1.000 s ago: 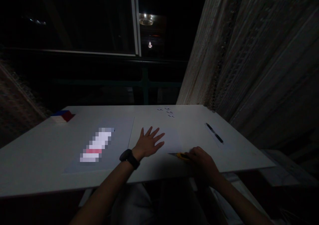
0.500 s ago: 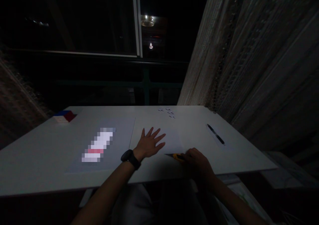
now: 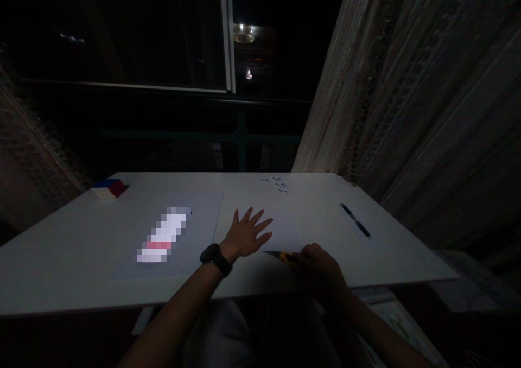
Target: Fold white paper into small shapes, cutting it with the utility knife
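Observation:
My left hand (image 3: pixel 247 233), with a dark watch (image 3: pixel 214 257) at the wrist, lies spread over a sheet of paper (image 3: pixel 284 228) on the white table. Its fingers point away and to the right. My right hand (image 3: pixel 317 262) is closed round a yellow utility knife (image 3: pixel 287 258) near the table's front edge. The knife's blade (image 3: pixel 271 254) is out and points left, just below my left hand's fingers. Whether the blade touches the paper I cannot tell in the dim light.
A bright pixelated phone-shaped object (image 3: pixel 165 235) lies on a large sheet (image 3: pixel 203 221) at left. Farther left sits a puzzle cube (image 3: pixel 109 189). Small dark-marked pieces (image 3: pixel 280 184) lie at the back. A black pen (image 3: pixel 355 220) rests on a paper strip at right. Curtains (image 3: pixel 325 113) hang beyond.
The knife in my right hand has shifted slightly left, its blade nearer my left hand. My left hand stays spread on the paper. The whole view has moved a little.

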Motion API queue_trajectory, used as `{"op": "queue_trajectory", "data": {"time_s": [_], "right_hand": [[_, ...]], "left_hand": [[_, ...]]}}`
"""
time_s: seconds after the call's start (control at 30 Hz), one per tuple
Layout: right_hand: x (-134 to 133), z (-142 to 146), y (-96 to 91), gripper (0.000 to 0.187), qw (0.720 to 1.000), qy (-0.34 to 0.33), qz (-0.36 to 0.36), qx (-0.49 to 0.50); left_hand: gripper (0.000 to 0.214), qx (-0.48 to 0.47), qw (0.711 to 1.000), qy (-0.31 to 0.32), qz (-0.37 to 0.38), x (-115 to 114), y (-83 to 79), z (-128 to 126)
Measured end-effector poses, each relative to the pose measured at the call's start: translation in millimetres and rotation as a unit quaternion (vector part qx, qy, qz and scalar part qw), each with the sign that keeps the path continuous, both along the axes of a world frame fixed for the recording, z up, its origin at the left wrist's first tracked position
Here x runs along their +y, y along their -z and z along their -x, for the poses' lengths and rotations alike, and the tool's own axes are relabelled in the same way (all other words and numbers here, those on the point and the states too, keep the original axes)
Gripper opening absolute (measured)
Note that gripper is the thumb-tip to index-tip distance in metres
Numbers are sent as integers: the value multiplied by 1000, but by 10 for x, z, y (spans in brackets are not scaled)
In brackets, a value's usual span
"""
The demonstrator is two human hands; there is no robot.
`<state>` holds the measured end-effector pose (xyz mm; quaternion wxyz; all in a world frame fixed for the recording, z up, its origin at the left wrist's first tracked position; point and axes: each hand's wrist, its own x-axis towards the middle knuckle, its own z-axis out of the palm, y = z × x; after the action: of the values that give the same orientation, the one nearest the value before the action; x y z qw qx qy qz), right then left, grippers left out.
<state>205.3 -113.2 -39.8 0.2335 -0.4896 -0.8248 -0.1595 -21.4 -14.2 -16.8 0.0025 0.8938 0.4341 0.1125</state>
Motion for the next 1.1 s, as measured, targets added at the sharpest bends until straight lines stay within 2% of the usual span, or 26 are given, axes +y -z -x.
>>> {"op": "queue_trajectory", "data": {"time_s": [0.27,0.4,0.57,0.8,1.1], "right_hand": [[-4,-71,-44,9,1000,13,18,-11],[-12,-126,-47,11,1000,9,21,-10],[-8,-137,-50,15,1000,-1,24,-10],[3,-44,-71,16,1000,-7,11,7],[5,-35,-29,16,999,-25,-13,23]], "left_hand": [[53,-4,1000,-27,9,-48,-29,-18],[52,4,1000,-6,-7,43,-66,130],[52,19,1000,-5,-8,156,-7,300],[51,16,999,-5,-40,134,28,285],[50,14,999,-9,-36,132,20,284]]}}
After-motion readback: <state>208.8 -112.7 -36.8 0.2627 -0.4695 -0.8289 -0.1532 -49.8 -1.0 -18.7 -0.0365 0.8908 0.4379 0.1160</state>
